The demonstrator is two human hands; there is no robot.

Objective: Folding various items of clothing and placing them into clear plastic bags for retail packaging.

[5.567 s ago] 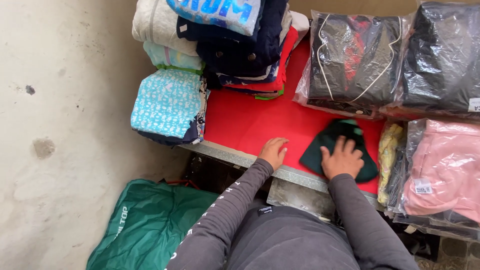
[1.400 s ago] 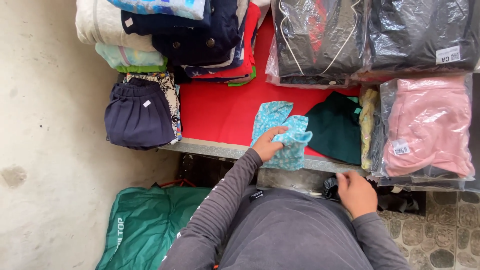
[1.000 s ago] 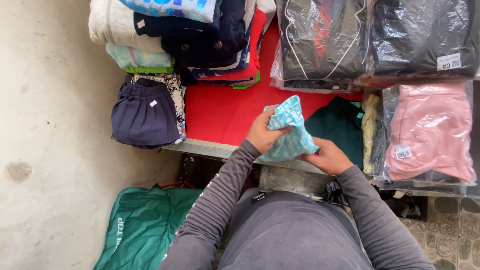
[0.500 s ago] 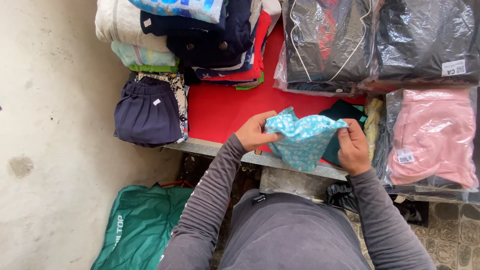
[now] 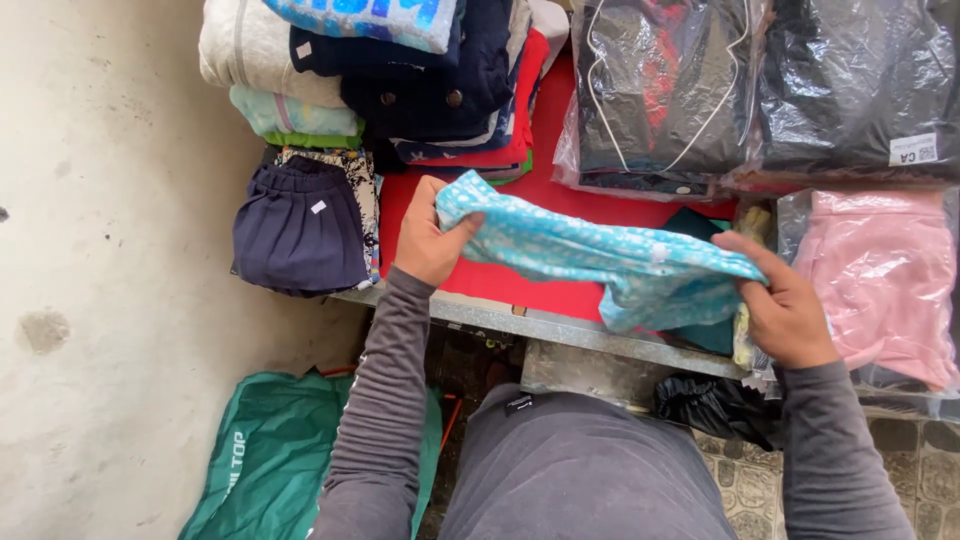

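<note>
The person is holding a light blue patterned garment (image 5: 600, 255) stretched above the red desk (image 5: 470, 275). The left hand (image 5: 432, 235) is clamped on its left end, the right hand (image 5: 785, 305) is gripping its right end. A folded navy skirt (image 5: 300, 225) is lying near the left hand, a bagged pink garment (image 5: 880, 280) beside the right.

Long grey ribbed sleeves (image 5: 385, 400), grey top, bare hands

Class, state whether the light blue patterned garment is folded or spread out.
Partly spread: the light blue patterned garment stretches between the left hand and right hand, bunched near the right.
</note>
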